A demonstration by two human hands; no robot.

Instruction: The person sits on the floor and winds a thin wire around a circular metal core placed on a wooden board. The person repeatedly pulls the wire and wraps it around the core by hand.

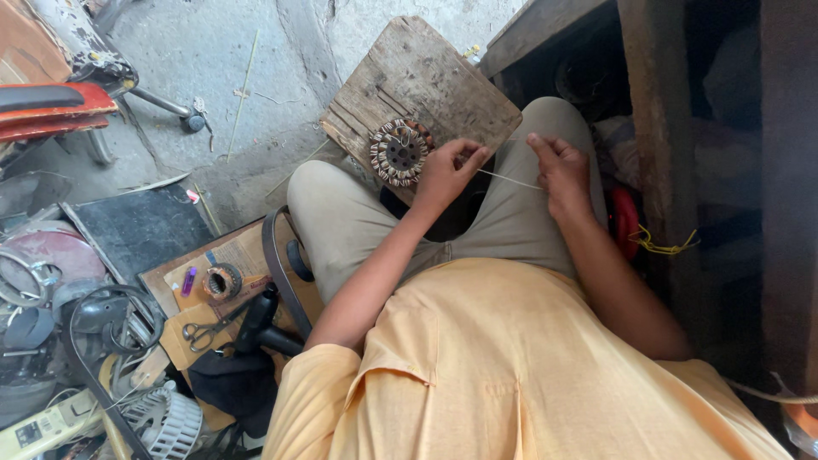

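Both hands pinch a thin pale thread, left hand beside the round copper-wound stator (windings look complete; lacing seems unfinished), right hand pulling taut.

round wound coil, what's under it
The round wound coil lies on a worn wooden board that rests across the person's knees. The board's part directly beneath the coil is hidden.

A cluttered repair workshop: motor stator, scissors, fan parts on concrete floor.
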